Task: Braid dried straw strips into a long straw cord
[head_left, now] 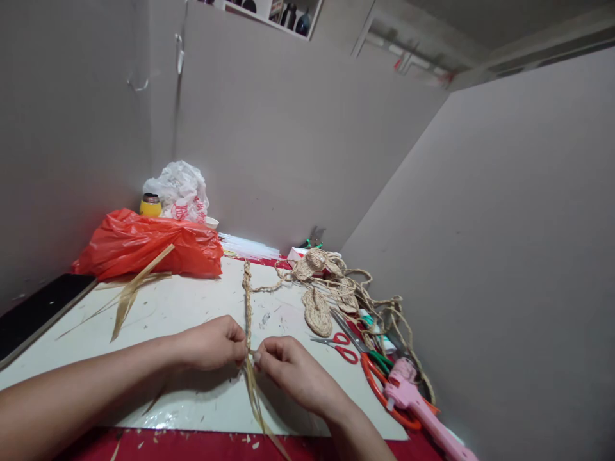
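A tan braid of dried plant fibre (248, 301) runs up the middle of the white board (192, 390). Its unbraided strands (257, 403) trail toward the front edge. My left hand (218, 342) pinches the lower end of the braided part from the left. From the right, my right hand (283, 365) grips a short strand beside the same spot, thumb against fingers. To the right of my hands lie small red-handled scissors (343, 349). Flat coiled petal shapes of braided fibre (317, 312) sit behind them.
A pink glue gun (408, 387) and orange-handled scissors (379, 378) lie at the right edge. Loose fibre strips (129, 301) rest left, before a red plastic bag (154, 246). A dark phone-like slab (38, 314) lies far left. White sticks (250, 246) lie along the back; grey partitions (288, 141) enclose the table.
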